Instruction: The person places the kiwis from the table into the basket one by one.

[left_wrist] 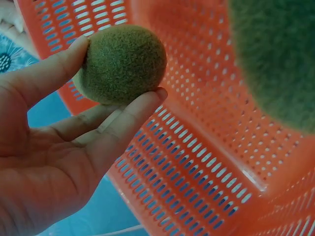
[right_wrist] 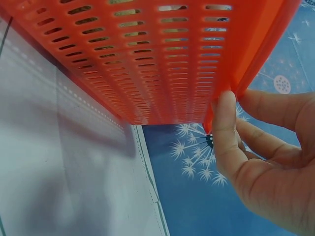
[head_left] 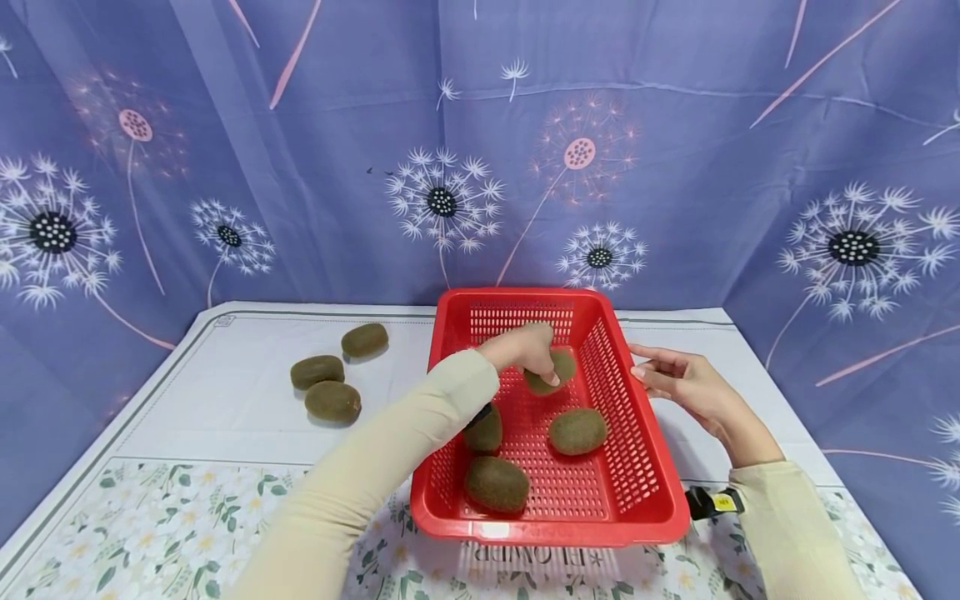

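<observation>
My left hand [head_left: 528, 350] is inside a red plastic basket [head_left: 555, 532], toward its far end. It holds a brown fuzzy kiwi [left_wrist: 120, 64] between thumb and fingers. Other kiwis lie on the basket floor: one at the right [head_left: 577, 431], one at the near left [head_left: 497, 484], and one partly hidden under the left wrist [head_left: 484, 429]. In the left wrist view a large blurred kiwi [left_wrist: 280, 59] fills the upper right corner. On the basket's right side my right hand [head_left: 697, 396] pinches the rim [right_wrist: 251, 59] from outside.
Three kiwis [head_left: 332, 402] sit together on the white tabletop [head_left: 225, 400] left of the basket. A flower-patterned cloth [head_left: 172, 525] covers the near part of the table. Behind and at the sides hangs a blue curtain [head_left: 337, 167] with dandelion prints.
</observation>
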`<state>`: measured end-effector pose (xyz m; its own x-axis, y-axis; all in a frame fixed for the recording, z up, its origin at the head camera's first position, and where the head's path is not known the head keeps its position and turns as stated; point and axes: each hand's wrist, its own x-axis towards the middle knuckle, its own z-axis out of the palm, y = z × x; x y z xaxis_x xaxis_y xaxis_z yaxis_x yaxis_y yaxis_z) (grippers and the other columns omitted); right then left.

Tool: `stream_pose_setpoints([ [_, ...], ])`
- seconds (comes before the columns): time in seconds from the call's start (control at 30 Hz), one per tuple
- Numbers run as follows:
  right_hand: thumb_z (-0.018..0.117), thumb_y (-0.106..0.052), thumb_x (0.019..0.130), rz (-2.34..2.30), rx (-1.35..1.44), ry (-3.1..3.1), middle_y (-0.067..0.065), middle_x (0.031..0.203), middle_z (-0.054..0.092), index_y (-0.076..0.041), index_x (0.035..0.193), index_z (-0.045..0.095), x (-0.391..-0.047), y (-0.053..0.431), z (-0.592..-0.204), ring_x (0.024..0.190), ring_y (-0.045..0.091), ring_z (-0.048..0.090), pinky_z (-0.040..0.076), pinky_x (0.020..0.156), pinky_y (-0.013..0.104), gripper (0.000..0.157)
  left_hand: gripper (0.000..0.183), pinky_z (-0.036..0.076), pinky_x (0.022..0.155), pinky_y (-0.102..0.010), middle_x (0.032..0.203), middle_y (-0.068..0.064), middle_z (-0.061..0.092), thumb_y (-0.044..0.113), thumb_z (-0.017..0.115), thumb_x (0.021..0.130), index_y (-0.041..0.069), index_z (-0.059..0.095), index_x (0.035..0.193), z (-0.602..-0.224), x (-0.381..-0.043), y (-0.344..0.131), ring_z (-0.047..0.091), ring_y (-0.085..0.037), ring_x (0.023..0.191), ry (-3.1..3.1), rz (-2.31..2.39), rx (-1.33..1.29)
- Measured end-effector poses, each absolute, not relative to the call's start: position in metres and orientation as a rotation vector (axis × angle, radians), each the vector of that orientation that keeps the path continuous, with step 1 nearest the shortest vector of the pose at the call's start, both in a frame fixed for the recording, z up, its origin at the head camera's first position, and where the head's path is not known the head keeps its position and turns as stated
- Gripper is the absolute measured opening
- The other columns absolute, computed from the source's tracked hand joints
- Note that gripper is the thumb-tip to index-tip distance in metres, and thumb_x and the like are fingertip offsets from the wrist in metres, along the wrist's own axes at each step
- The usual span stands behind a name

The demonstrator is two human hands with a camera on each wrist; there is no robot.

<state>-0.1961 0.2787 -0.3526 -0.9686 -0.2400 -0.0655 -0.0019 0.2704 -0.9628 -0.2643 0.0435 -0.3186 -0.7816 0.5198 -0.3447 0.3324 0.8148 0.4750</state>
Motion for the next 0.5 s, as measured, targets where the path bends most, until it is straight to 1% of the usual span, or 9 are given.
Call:
stream_pose_setpoints([
  [0.03, 0.058, -0.020, 0.086, -1.768, -0.224, 2.343, 0.003, 0.094, 0.060, 0.003, 0.133, 0.035, -0.196, 0.279, -0.353, 0.082, 0.013, 0.061, 0.049, 0.075, 0.033, 0.057, 0.040, 0.047, 0.056, -0.029, 0.081, -0.005, 0.047, 0.020, 0.070, 0.075, 0.002, 0.049, 0.104, -0.320, -0.263, 0.044, 0.048, -0.014, 0.061, 2.521, 0.540, 0.622],
  [0.13, 0.058, -0.021, 0.086, -1.753, -0.217, 2.357, 0.003, 0.094, 0.060, 0.001, 0.133, 0.036, -0.196, 0.278, -0.353, 0.082, 0.013, 0.061, 0.049, 0.075, 0.033, 0.057, 0.046, 0.049, 0.061, -0.031, 0.085, -0.005, 0.047, 0.021, 0.069, 0.076, 0.002, 0.047, 0.112, -0.324, -0.261, 0.045, 0.048, -0.014, 0.063, 2.501, 0.518, 0.609],
  [0.2, 0.058, -0.022, 0.085, -1.745, -0.213, 2.361, 0.004, 0.093, 0.060, 0.001, 0.133, 0.036, -0.195, 0.278, -0.353, 0.082, 0.013, 0.061, 0.049, 0.075, 0.033, 0.057, 0.044, 0.050, 0.063, -0.032, 0.083, -0.004, 0.046, 0.021, 0.069, 0.076, 0.002, 0.048, 0.110, -0.326, -0.260, 0.045, 0.048, -0.014, 0.063, 2.491, 0.507, 0.612],
  [0.37, 0.058, -0.021, 0.086, -1.756, -0.212, 2.352, 0.004, 0.092, 0.060, 0.002, 0.133, 0.035, -0.195, 0.278, -0.352, 0.081, 0.014, 0.061, 0.049, 0.074, 0.032, 0.057, 0.030, 0.050, 0.064, -0.033, 0.074, -0.003, 0.043, 0.022, 0.069, 0.076, 0.004, 0.051, 0.092, -0.328, -0.257, 0.047, 0.046, -0.014, 0.060, 2.494, 0.459, 0.649],
  [0.47, 0.058, -0.021, 0.086, -1.754, -0.210, 2.357, 0.004, 0.093, 0.060, 0.001, 0.133, 0.035, -0.195, 0.279, -0.352, 0.081, 0.014, 0.061, 0.050, 0.074, 0.030, 0.057, 0.031, 0.050, 0.064, -0.032, 0.078, -0.003, 0.045, 0.022, 0.069, 0.076, 0.005, 0.051, 0.095, -0.330, -0.257, 0.049, 0.047, -0.014, 0.062, 2.493, 0.448, 0.652],
  [0.5, 0.058, -0.021, 0.085, -1.752, -0.205, 2.361, 0.004, 0.093, 0.060, 0.001, 0.133, 0.036, -0.195, 0.279, -0.352, 0.081, 0.014, 0.061, 0.050, 0.073, 0.030, 0.057, 0.033, 0.050, 0.065, -0.032, 0.080, -0.003, 0.046, 0.022, 0.069, 0.076, 0.004, 0.051, 0.098, -0.331, -0.257, 0.049, 0.048, -0.014, 0.064, 2.491, 0.448, 0.649],
])
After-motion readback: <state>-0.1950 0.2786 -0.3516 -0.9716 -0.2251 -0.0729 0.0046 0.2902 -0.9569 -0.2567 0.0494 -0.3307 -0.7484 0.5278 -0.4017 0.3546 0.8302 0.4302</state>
